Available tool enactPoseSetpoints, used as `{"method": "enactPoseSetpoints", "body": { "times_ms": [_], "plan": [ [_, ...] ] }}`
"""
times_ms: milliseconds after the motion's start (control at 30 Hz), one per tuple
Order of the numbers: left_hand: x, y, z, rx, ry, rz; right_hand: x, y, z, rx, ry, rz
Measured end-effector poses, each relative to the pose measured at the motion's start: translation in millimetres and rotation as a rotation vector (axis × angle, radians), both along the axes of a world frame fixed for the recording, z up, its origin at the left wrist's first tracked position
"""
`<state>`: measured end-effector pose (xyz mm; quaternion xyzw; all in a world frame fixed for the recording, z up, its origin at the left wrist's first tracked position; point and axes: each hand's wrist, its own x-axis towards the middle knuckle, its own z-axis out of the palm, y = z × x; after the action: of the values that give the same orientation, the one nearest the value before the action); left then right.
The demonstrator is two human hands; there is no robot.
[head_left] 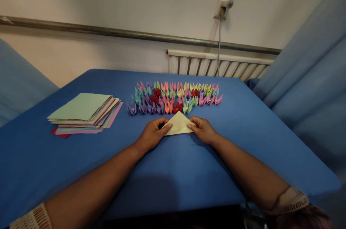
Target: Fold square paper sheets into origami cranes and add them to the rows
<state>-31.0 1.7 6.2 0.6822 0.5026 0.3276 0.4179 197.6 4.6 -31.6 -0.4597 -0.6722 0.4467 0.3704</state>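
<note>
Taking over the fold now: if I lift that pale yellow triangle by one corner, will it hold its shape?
Probably: the pale yellow triangle is folded paper, so stiffer than a flat sheet, though its layers may spring open. It looks light: the left hand and right hand pinch only its corners. Pushed hard, it would likely crease.

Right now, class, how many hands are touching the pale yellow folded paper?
2. The left hand holds the left corner of the folded paper; the right hand holds its right corner. No others seem hidden.

Two hands [152, 134] [203, 130], one folded sheet [178, 124], one paper stack [85, 113]
</note>
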Motion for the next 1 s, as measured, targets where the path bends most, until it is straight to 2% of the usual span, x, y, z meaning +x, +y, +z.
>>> {"method": "enactPoseSetpoints", "body": {
  "times_ms": [167,267,367,433,500,567,633,767,900,933,1000],
  "plan": [
    [-0.6,0.4,-2.6,0.044,0.058,0.036,-2.5,0.9,-1.7,-0.098,0.092,0.044],
    [-1.8,1.6,-3.8,0.068,0.138,0.031,-2.9,1.0,1.2,-0.14,0.022,0.025],
    [-3.8,3.7,-4.4,0.114,0.221,0.049,-1.3,-2.3,11.3,-0.066,-0.303,-0.053],
    [-4.5,5.0,-4.3,0.146,0.27,0.037,-1.7,-7.7,21.2,0.077,-0.589,-0.095],
    [-4.4,5.9,-4.0,0.168,0.321,0.004,-5.5,-15.5,30.7,0.24,-0.75,-0.12],
    [-4.2,7.0,-3.7,0.184,0.369,-0.039,-12.9,-24.3,36.4,0.423,-0.798,-0.053],
    [-5.3,8.6,-3.5,0.203,0.409,-0.07,-21.8,-32.6,36.8,0.501,-0.78,0.073],
    [-9.6,8.3,-1.6,0.231,0.522,-0.046,-33.0,-42.5,27.9,0.438,-0.807,0.273],
    [-0.6,-15.3,-1.0,0.415,0.622,0.013,-32.6,-42.8,22.9,0.389,-0.831,0.327],
    [4.7,-24.9,-1.8,0.43,0.612,-0.025,-32.1,-42.1,22.7,0.387,-0.832,0.335],
    [15.2,-44.2,-4.6,0.419,0.622,-0.191,-31.4,-40.7,22.8,0.386,-0.835,0.35]
  ]
}}
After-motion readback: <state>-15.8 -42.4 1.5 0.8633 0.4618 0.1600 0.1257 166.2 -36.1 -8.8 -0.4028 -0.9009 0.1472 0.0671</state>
